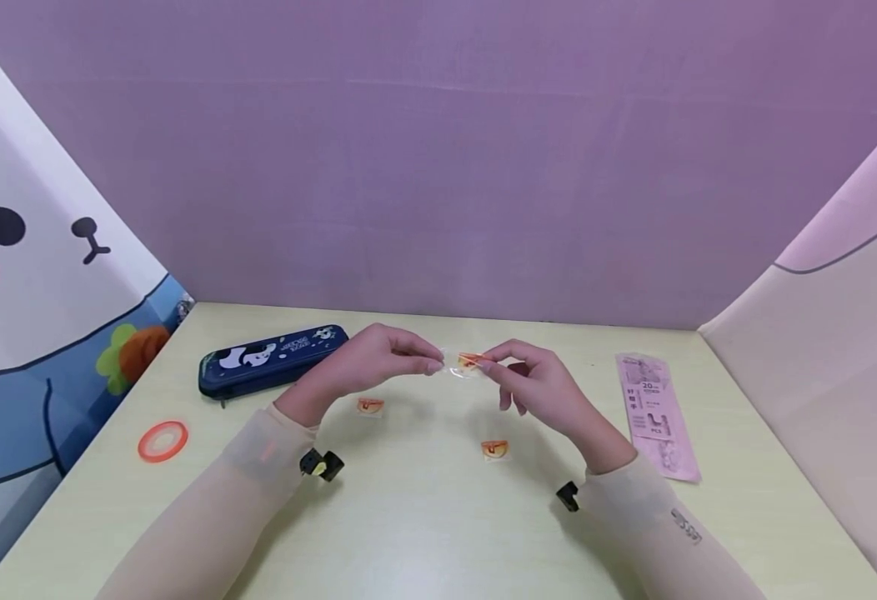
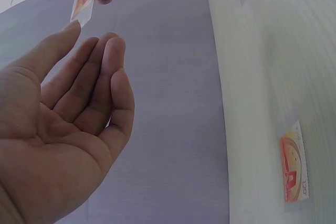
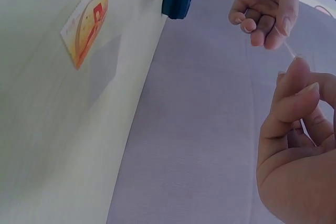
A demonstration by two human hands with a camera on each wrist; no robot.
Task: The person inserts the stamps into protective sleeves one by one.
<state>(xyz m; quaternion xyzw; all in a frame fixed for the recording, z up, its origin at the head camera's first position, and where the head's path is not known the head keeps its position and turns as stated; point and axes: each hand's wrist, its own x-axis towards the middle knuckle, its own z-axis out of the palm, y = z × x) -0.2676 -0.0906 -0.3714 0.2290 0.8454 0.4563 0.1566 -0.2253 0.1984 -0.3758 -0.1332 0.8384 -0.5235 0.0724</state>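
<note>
A small orange stamp (image 1: 470, 360) with clear plastic film around it is held up above the table between both hands. My left hand (image 1: 382, 360) pinches the film's left end between thumb and fingers. At the other end, my right hand (image 1: 532, 383) pinches the stamp side with thumb and index finger, its other fingers curled below. Whether the stamp lies fully inside the film cannot be told. Two similar orange stamps lie flat beneath: one stamp (image 1: 370, 406) near the left wrist, another stamp (image 1: 494, 450) nearer the front. Perforated edges show on the stamp (image 2: 295, 163) in the left wrist view.
A dark blue panda pencil case (image 1: 258, 360) lies behind the left forearm. An orange tape ring (image 1: 162, 441) is at the table's left. A pink printed packet (image 1: 656, 417) lies to the right of the right hand. A purple cloth wall (image 1: 438, 167) closes the back.
</note>
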